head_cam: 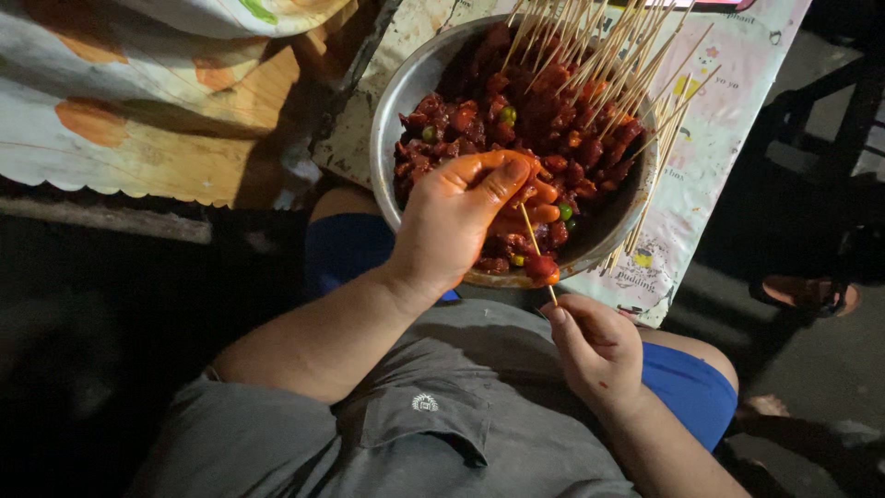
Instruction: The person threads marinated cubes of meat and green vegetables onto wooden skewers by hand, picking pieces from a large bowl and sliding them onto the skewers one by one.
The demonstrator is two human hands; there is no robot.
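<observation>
Skewer (535,247) is pinched at its near end by the right hand (597,349); its long axis runs far-left toward the left hand (461,217), which is closed on marinated meat at the bowl's (392,101) near rim. 1 meat piece (541,267) is already threaded.

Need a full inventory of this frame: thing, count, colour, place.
metal bowl: one, silver, centre top, on the table
marinated meat pieces: many, dark red with a few green bits, in the bowl
bamboo skewers: a bundle, pale tan, leaning across the bowl's right rim
held skewer: one, tan, one meat piece threaded near its lower end
table cover: one, pale patterned, under the bowl
floral cloth: one, cream and orange, upper left
sandal: one, brown, right edge
left hand: sauce-stained, over the bowl
right hand: pinching the skewer's lower end
</observation>
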